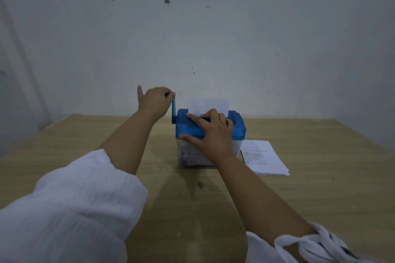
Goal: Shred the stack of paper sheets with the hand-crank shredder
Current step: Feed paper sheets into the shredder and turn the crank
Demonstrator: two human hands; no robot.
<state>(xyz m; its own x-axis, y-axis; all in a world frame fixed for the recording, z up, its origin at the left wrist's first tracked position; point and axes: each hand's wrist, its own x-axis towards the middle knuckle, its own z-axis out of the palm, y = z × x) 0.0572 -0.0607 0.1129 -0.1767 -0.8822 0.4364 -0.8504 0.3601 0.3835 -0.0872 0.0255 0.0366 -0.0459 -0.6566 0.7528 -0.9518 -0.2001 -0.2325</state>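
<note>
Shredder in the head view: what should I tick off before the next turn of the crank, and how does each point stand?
1. Grip of left hand on crank handle: ok, fingers curled round its top.
2. Steadying by right hand on blue lid: ok, pressed flat.
3. Feed of sheet into slot: ok, standing upright.
4. Right fingertips clear of slot: cannot tell, they lie close to it.
5. Supply in paper stack: ok, beside the shredder.

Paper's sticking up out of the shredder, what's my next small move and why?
Probably turn the crank with the left hand: the sheet stands partly out of the shredder, and the right hand presses on its top, steadying it.
</note>
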